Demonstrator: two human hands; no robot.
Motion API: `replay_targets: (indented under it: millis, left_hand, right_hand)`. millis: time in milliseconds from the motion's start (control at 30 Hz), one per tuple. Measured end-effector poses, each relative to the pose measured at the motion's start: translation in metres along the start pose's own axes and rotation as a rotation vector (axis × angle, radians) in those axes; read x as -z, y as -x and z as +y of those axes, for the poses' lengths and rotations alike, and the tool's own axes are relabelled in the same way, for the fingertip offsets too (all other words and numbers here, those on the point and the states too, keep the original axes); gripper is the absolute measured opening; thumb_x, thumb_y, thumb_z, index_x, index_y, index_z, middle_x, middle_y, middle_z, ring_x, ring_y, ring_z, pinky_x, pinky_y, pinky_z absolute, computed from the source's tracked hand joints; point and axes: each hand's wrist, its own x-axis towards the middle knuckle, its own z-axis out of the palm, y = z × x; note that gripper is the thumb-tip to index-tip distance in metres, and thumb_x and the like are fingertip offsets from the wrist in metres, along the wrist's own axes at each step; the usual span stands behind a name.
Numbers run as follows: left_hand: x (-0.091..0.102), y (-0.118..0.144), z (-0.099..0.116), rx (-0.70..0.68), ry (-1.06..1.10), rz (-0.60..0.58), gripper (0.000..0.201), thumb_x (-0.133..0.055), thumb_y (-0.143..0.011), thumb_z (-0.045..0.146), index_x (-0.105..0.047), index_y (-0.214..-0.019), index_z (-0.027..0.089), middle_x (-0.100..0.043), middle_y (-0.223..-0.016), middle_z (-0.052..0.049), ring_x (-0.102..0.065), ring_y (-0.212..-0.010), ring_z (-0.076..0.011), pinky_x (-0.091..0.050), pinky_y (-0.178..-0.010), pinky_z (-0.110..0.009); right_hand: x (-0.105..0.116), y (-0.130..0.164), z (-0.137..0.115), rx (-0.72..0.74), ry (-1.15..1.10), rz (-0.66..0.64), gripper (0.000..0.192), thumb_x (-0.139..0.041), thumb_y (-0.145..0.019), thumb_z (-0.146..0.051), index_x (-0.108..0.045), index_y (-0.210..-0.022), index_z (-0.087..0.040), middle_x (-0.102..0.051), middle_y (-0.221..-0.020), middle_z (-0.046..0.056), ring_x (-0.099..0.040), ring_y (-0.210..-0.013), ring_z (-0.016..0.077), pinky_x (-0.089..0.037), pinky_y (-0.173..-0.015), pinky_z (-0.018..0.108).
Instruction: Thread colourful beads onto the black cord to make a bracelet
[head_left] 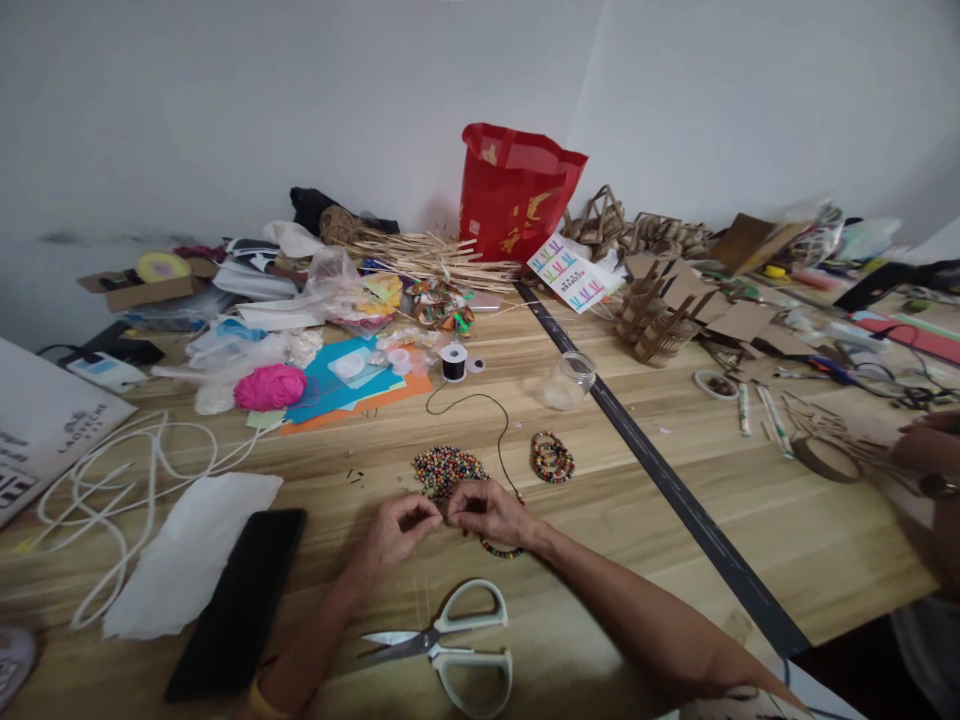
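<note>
The left hand (397, 530) and the right hand (484, 510) meet fingertip to fingertip just before the heap of beads (448, 468), both pinched shut on something small (too tiny to tell). A beaded string (501, 549) hangs under the right hand; its black cord (480, 400) runs to the spool (453, 361), so the thread feeds freely.

Both forearms reach in from the near edge and angle toward each other, so that the two hands meet near the middle of the scene with their knuckles almost touching. The left hand (396, 532) is curled, palm turned inward, its thumb and forefinger pinched together at the tips. The right hand (486, 511) lies just to the right of it, back upward and wrist bent slightly, its fingers (459, 500) drawn in to a tight pinch facing the left hand.
</note>
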Motion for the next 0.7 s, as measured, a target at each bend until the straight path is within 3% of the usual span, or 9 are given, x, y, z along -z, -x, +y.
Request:
replay_targets:
  millis: [167,267,433,700]
  left_hand:
    - [0.009,-0.006,-0.001,0.043,0.045,0.157,0.014,-0.064,-0.07,0.029,-0.066,-0.066,0.016,-0.068,-0.065,-0.002,-0.061,-0.064,-0.0167,-0.048,-0.062,-0.024]
    - [0.013,-0.009,-0.001,0.019,0.029,0.182,0.014,-0.064,-0.07,0.029,-0.067,-0.068,0.016,-0.07,-0.068,-0.003,-0.063,-0.065,-0.0177,-0.05,-0.064,-0.026]
    - [0.011,-0.011,0.004,-0.07,-0.141,0.099,0.011,-0.059,-0.073,0.02,-0.07,-0.072,0.017,-0.072,-0.072,-0.005,-0.065,-0.067,-0.0188,-0.049,-0.064,-0.026]
    - [0.005,-0.01,0.027,-0.163,-0.699,-0.091,0.016,-0.053,-0.082,0.011,-0.067,-0.079,0.017,-0.067,-0.081,-0.006,-0.061,-0.078,-0.0205,-0.045,-0.072,-0.029]
  right_hand:
    - [0.0,-0.002,-0.001,-0.079,-0.196,0.062,0.038,-0.072,-0.07,-0.049,-0.057,-0.074,-0.014,-0.056,-0.063,-0.002,-0.051,-0.049,0.0066,-0.046,-0.046,0.018]
    - [0.001,-0.003,0.002,-0.1,-0.254,0.095,0.041,-0.075,-0.067,-0.05,-0.057,-0.075,-0.014,-0.059,-0.062,-0.002,-0.054,-0.048,0.0071,-0.047,-0.046,0.018]
    - [0.003,-0.006,0.005,-0.105,-0.291,0.137,0.041,-0.077,-0.064,-0.048,-0.058,-0.075,-0.013,-0.062,-0.06,-0.002,-0.057,-0.046,0.008,-0.047,-0.043,0.017]
    - [0.006,-0.005,0.0,-0.091,-0.335,0.167,0.035,-0.078,-0.065,-0.042,-0.059,-0.073,-0.014,-0.064,-0.059,-0.003,-0.058,-0.045,0.0078,-0.046,-0.044,0.016]
